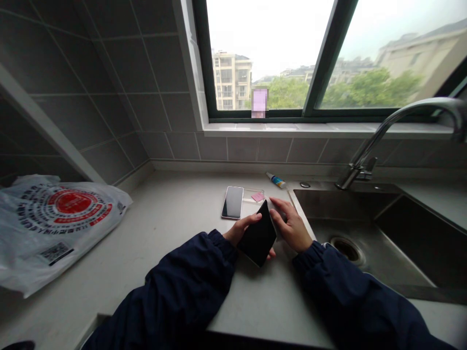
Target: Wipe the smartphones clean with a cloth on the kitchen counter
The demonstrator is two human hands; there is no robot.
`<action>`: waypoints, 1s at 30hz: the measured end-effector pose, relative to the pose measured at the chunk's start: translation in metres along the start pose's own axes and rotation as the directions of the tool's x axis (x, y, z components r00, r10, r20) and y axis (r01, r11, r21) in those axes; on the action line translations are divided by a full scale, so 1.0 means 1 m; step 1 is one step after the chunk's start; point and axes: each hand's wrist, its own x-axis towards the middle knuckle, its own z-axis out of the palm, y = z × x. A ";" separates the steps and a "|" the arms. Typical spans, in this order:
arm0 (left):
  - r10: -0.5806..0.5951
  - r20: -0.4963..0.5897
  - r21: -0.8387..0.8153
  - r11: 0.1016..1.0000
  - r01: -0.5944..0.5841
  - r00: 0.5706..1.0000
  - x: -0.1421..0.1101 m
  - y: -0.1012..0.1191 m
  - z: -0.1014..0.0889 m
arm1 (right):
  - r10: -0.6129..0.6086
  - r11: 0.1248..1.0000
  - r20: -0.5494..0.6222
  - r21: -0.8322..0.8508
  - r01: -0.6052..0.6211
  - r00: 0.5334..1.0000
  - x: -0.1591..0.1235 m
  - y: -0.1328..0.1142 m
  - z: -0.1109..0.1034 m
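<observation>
Held tilted between both hands, just above the counter (171, 243): a black phone-shaped slab (257, 238), lifted clear of the other items, with any contact between its lower corner and the counter hidden. Left hand (236, 232) wrapped around the slab's near side, left fingers (251, 219) closed across its face, with fingertips showing beneath its lower edge. Right hand (290, 227) placed against the opposite side, right fingers (279, 208) half curled, tips on the upper edge; gripping or only steadying, impossible to tell. Step in hand: two-handed holding of the slab, with nothing else touched.

Laid out just beyond the hands: a smartphone (232, 202), face up with a dark screen, beside a clear plastic sheet (253, 193) bearing a pink tab (257, 196). Farther back, a small tube with a blue band (276, 180). To the right, a stainless steel sink (343, 204) below a curved faucet (365, 155); at far left, a printed white plastic bag (54, 228).
</observation>
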 end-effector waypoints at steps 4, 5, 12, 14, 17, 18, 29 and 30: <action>0.024 -0.029 -0.043 0.999 -0.025 0.999 0.001 0.001 0.000 | -0.069 0.992 -0.046 -0.104 0.064 0.997 -0.001 -0.001 0.001; 0.036 -0.040 -0.065 0.997 -0.039 0.999 0.001 0.001 -0.001 | -0.096 0.987 -0.069 -0.133 0.086 0.993 -0.001 -0.002 0.000; 0.069 -0.056 -0.107 0.991 -0.074 0.996 0.004 0.000 -0.003 | -0.271 0.955 -0.068 -0.147 0.259 0.960 -0.003 -0.013 -0.006; 0.059 -0.060 -0.110 0.992 -0.066 0.996 0.004 0.000 -0.003 | -0.278 0.955 -0.056 -0.124 0.270 0.959 -0.004 -0.015 -0.006; 0.040 -0.068 -0.106 0.993 -0.047 0.997 0.004 0.000 -0.002 | -0.263 0.961 -0.044 -0.106 0.257 0.964 -0.003 -0.015 -0.005; 0.034 -0.066 -0.104 0.994 -0.041 0.997 0.004 0.000 -0.002 | -0.252 0.964 -0.040 -0.102 0.247 0.967 -0.003 -0.015 -0.005; -0.022 0.015 -0.029 0.999 0.022 1.000 0.005 -0.002 -0.003 | -0.190 0.979 0.028 -0.075 0.191 0.981 -0.005 -0.014 -0.003; -0.015 0.007 -0.031 0.999 0.015 1.000 0.005 -0.002 -0.003 | -0.190 0.979 0.042 -0.065 0.193 0.981 -0.005 -0.014 -0.003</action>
